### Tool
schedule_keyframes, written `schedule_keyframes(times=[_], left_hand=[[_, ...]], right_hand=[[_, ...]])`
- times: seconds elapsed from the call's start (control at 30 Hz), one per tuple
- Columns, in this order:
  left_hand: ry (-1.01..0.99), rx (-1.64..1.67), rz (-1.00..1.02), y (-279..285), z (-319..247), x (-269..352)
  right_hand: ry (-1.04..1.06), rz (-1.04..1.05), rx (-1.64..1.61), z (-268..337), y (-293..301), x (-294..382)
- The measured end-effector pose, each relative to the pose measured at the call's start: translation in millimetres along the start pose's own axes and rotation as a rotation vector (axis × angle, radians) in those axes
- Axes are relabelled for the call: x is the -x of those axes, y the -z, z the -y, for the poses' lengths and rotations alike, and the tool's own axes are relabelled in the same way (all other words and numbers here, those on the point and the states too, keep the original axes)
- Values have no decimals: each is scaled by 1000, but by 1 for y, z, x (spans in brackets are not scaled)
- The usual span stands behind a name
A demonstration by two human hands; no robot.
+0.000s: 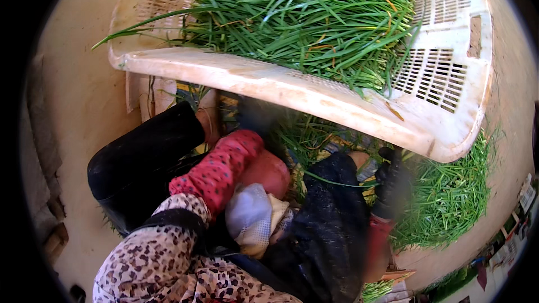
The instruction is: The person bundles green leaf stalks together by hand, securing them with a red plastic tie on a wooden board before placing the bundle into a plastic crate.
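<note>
Before me a white plastic crate (269, 84) with slotted walls holds a thick heap of long green leaves, apparently garlic chives (303, 21). My left hand (257, 111), in a dark glove, is blurred and partly hidden beneath the crate's near rim; its fingers cannot be made out. My right hand (389, 176) wears a black glove and is blurred too, just below the crate's near right corner. A single green leaf (337, 183) runs across my right trouser leg to that glove. Whether the fingers grip it is unclear.
Loose green leaves (446, 202) lie piled on the floor at right, with more scattered leaves (305, 134) under the crate. Between my black-clad knees are a rounded pinkish-red thing (267, 172) and a pale cloth or bag (252, 214). Grey slabs (40, 134) stand at far left.
</note>
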State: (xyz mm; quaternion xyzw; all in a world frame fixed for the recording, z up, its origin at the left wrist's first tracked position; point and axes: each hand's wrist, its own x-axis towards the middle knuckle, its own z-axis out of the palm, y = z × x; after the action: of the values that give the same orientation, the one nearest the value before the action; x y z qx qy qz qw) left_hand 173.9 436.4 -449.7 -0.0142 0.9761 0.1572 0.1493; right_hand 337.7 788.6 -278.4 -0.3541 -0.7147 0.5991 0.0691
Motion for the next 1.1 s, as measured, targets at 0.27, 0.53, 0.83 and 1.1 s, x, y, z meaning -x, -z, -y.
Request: schedule_keyframes(times=[0.27, 0.53, 0.83, 1.1], left_hand=[[-174, -8, 537, -60, -151, 94], [-253, 1207, 1347, -5, -335, 73], [-854, 507, 852, 28, -231, 81], [-500, 328, 986, 25, -62, 29]], right_hand=[[-148, -11, -64, 17, -5, -1], [-294, -522, -319, 75, 62, 16], [-394, -688, 33, 199, 191, 148], [-179, -826, 1232, 208, 284, 345]])
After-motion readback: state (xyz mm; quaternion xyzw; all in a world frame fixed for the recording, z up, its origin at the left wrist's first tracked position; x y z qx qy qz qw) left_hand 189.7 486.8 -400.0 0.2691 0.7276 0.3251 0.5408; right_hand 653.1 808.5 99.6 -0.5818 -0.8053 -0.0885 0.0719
